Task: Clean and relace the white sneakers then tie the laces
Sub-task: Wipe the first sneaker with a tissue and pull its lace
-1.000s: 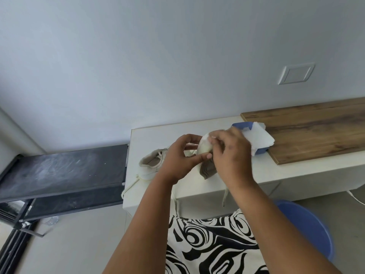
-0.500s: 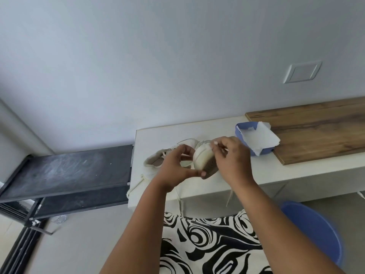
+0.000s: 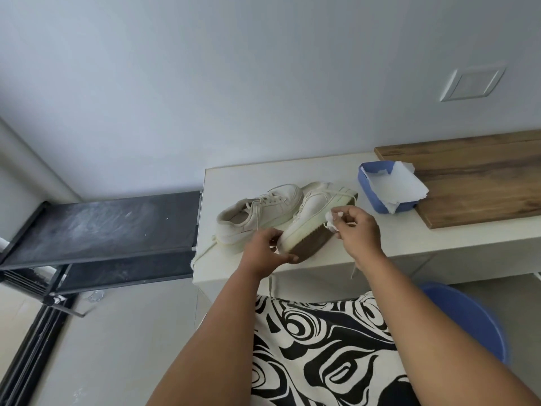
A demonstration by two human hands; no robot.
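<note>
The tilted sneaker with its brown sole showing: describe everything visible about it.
The tilted sneaker is off-white, leather-like, with a thick pale midsole and a brown outsole turned toward the camera. It lies tipped on its side on the white counter, beside the second sneaker. The left hand grips its near end; the right hand holds a crumpled white wipe against its midsole. Its laces are threaded.

No readable text, label, brand or number shows anywhere.
</note>
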